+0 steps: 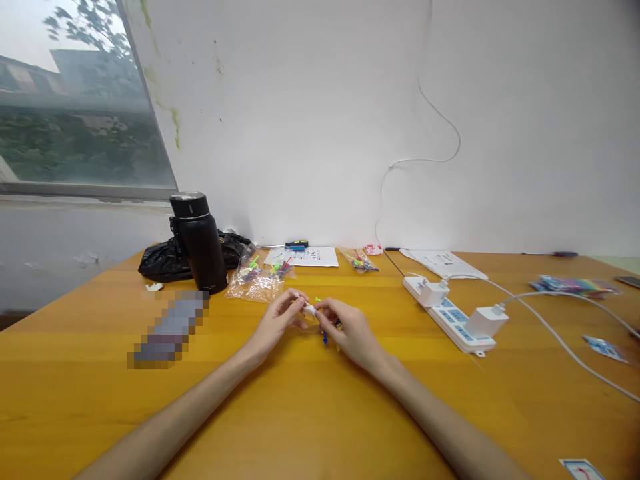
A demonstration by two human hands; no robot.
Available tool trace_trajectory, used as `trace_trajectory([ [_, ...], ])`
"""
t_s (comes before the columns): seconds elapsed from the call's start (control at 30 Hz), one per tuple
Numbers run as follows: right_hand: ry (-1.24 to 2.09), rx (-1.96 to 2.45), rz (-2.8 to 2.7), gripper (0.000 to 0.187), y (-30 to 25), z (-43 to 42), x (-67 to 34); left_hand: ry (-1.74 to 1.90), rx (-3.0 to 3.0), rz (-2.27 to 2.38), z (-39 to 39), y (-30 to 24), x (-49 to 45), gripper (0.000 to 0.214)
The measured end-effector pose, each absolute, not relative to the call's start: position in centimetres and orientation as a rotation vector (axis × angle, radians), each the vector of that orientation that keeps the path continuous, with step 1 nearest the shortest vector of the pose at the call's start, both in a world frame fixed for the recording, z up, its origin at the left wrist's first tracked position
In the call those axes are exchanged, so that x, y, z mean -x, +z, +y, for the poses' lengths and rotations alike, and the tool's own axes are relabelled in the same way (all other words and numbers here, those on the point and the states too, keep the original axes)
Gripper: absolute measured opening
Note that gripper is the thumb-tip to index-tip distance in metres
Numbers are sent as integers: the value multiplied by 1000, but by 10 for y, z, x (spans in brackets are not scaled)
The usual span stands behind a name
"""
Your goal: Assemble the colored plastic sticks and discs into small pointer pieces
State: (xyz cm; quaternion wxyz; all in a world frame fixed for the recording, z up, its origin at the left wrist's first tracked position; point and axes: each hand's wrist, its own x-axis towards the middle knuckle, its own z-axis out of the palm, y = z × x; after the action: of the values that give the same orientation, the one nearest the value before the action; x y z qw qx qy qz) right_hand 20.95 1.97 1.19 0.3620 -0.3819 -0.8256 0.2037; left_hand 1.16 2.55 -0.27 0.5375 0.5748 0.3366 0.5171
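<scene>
Both my forearms reach out over a yellow wooden table [300, 413]. My left hand [280, 320] and my right hand [345, 327] meet at the table's middle, fingers pinched together on a small white piece [311, 309] held between them. Small coloured plastic bits, blue and yellow [325, 335], show under my right hand's fingers. A clear bag of colourful small parts [256, 280] lies just beyond my left hand.
A black flask [199, 241] stands at the back left before a black bag [163, 261]. A paper sheet [305, 256] and another small bag [360, 261] lie by the wall. A white power strip [453, 313] with plugged chargers and cables sits right. A blurred patch [170, 330] lies left.
</scene>
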Motion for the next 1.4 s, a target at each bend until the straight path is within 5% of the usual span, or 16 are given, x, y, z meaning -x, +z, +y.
trace_trajectory([
  [0.27, 417, 1029, -2153, 15, 12, 19, -209, 1030, -1479, 705, 24, -12, -14, 29],
  [0.6, 807, 925, -2017, 16, 15, 13, -201, 1082, -1489, 743, 18, -5, -17, 29],
  [0.9, 1471, 613, -1720, 39, 17, 18, -201, 979, -1976, 896, 3, 18, -12, 30],
  [1.4, 1647, 543, -1547, 32, 1, 21, -196, 920, -1969, 888, -9, 19, -15, 38],
])
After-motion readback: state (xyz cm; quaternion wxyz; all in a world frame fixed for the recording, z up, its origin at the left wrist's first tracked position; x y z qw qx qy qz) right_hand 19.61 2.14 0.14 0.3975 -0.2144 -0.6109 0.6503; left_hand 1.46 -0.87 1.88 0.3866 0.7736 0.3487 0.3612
